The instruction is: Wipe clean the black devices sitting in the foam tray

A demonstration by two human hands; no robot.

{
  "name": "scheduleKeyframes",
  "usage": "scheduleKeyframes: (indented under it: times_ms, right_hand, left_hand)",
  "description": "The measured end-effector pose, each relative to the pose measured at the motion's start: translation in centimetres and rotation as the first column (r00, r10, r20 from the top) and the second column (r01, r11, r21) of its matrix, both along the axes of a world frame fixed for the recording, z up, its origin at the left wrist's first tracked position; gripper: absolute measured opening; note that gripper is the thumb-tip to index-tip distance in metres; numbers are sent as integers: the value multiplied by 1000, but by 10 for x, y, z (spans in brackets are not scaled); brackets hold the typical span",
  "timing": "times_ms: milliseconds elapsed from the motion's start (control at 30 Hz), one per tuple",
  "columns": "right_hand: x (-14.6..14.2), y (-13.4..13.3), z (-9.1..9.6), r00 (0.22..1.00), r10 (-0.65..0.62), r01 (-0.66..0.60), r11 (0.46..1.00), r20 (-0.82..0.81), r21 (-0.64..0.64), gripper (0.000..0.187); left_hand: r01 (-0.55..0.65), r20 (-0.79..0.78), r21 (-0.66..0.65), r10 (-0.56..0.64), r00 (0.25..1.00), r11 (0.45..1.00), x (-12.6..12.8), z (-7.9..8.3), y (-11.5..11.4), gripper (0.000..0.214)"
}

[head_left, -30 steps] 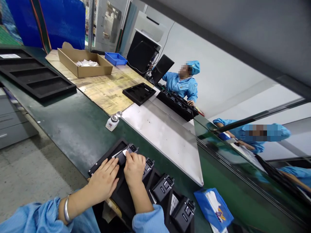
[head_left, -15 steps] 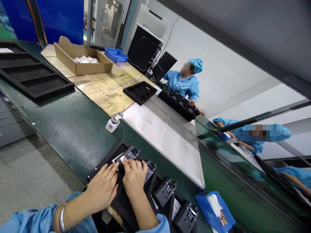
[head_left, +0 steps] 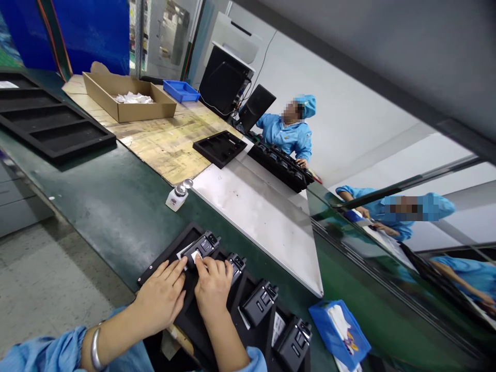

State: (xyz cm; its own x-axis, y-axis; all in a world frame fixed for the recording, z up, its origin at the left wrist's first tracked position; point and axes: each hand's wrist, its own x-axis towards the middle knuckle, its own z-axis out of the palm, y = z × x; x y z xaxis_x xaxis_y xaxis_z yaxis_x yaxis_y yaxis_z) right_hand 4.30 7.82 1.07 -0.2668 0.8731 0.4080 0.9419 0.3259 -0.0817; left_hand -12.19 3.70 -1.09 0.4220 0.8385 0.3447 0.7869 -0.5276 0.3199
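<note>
Left hand (head_left: pixel 160 294) lies open, fingers spread, on a black foam tray (head_left: pixel 166 248) at the near edge of a green-topped bench (head_left: pixel 96 175), with a silver bangle (head_left: pixel 93 349) on the wrist and a blue smock sleeve (head_left: pixel 42 351) below it. Right hand (head_left: pixel 213 289) curls over a black handset (head_left: pixel 205 244) seated in the tray, its fingertips on a small white patch on the handset's face, too small to tell as cloth or paper. Three more black handsets (head_left: pixel 259 302) stand in the tray's row to the right.

Farther along the bench, a cardboard box (head_left: pixel 127 106) holds white wipes (head_left: pixel 132 98), and a blue plastic bin (head_left: pixel 180 91) sits beyond it. A white dispenser bottle (head_left: pixel 176 199) stands by a steel sheet (head_left: pixel 251 227), and a smaller black tray (head_left: pixel 219 147) rests near the sheet's far end. Across the bench, a co-worker (head_left: pixel 284 132) in a blue smock and cap rests a hand on a row of black handsets (head_left: pixel 279 165). A blue tissue box (head_left: pixel 339 330) lies at right, beside a glass panel (head_left: pixel 387 258) that mirrors both workers.
</note>
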Motion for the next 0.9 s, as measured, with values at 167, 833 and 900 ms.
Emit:
scheduleKeyframes:
  times_ms: [167,833,900]
  right_hand:
    - [1,-4,0,1000,-14,14,1000,7,1,38]
    - [71,-62,11,990,-139,139,967,-17,212,40]
    - [76,-65,7,992,-129,127,977,2,169,40]
  left_hand:
    - [-24,18,-7,24,1000,1000,-2,1,-1,35]
    - [89,31,75,-91,995,993,8,6,-11,33]
    - [200,23,63,-202,979,978,23,8,-15,35]
